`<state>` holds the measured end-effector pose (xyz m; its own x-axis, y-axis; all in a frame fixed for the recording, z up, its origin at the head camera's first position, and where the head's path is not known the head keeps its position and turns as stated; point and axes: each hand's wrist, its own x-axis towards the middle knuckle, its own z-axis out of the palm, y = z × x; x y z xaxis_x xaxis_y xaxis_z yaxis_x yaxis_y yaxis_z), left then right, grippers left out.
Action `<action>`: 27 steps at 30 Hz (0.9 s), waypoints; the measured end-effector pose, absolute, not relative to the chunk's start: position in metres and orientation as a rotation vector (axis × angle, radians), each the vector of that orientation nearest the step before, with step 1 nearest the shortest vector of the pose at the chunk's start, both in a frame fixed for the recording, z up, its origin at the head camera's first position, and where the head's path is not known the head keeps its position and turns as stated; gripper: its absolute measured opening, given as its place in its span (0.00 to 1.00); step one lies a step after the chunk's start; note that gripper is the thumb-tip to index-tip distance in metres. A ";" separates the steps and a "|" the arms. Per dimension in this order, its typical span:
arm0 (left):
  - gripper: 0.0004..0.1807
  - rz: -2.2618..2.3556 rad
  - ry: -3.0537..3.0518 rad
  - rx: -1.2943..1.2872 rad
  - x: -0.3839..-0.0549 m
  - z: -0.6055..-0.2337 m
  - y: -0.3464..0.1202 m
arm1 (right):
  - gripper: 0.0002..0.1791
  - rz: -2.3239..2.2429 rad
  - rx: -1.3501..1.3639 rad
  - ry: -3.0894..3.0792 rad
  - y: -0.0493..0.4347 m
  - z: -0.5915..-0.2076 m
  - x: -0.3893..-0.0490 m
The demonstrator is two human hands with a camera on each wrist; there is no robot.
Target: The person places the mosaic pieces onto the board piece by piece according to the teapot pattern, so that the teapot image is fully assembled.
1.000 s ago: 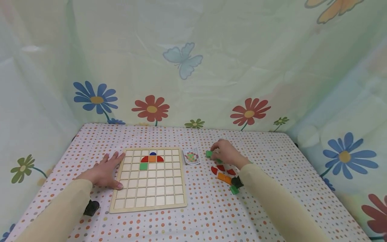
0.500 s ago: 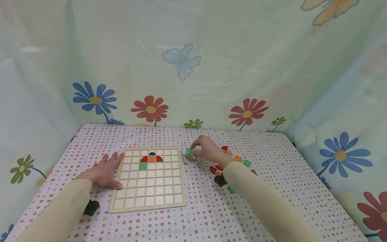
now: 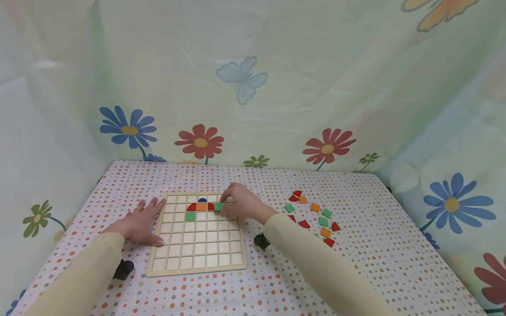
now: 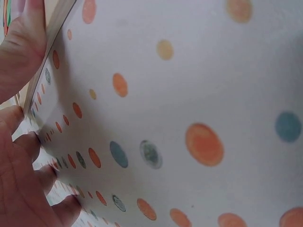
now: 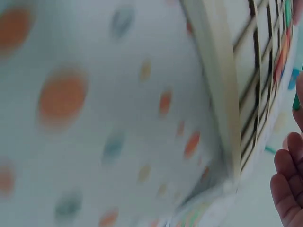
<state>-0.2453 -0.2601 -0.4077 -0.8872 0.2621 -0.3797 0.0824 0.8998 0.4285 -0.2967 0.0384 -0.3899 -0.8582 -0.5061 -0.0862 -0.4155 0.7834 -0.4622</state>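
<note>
A wooden grid board (image 3: 199,251) lies on the table. Spread and fairly straight, the fingers of my left hand (image 3: 139,223) rest along its left edge, with the thumb on the frame. My right hand (image 3: 244,202) is over the board's upper right part and pinches a green square tile (image 3: 218,206) between thumb and fingers. Just left of that tile, an orange square (image 3: 201,206) lies between two red curved pieces (image 3: 191,207). A blue half-round piece (image 3: 202,200) sits above the orange square. Another green square (image 3: 190,216) fills a cell below the left red piece.
Several loose green, orange and red tiles (image 3: 315,207) are scattered on the dotted tablecloth (image 3: 276,281) at the right. A small picture card (image 3: 258,195) is mostly hidden behind my right hand. A flowered curtain (image 3: 276,109) hangs behind the table.
My right hand has gone left from the loose tiles, past the picture card, to the board with the green square tile. The left hand stays at the board's edge.
</note>
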 end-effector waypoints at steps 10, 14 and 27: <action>0.67 0.569 2.625 0.246 -0.244 -0.406 -0.259 | 0.08 -0.545 -0.840 2.767 0.009 -0.397 -0.289; 0.68 0.560 2.639 0.255 -0.245 -0.405 -0.258 | 0.08 -0.463 -0.841 2.785 0.004 -0.398 -0.288; 0.67 0.585 2.620 0.252 -0.245 -0.406 -0.260 | 0.09 -0.334 -0.904 2.819 -0.009 -0.399 -0.286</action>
<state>-0.2445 -0.2603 -0.4060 -0.8858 0.2660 -0.3802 0.0789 0.8938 0.4414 -0.2858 -0.0090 -0.3994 -0.8039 -0.5887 -0.0849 -0.5525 0.7919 -0.2599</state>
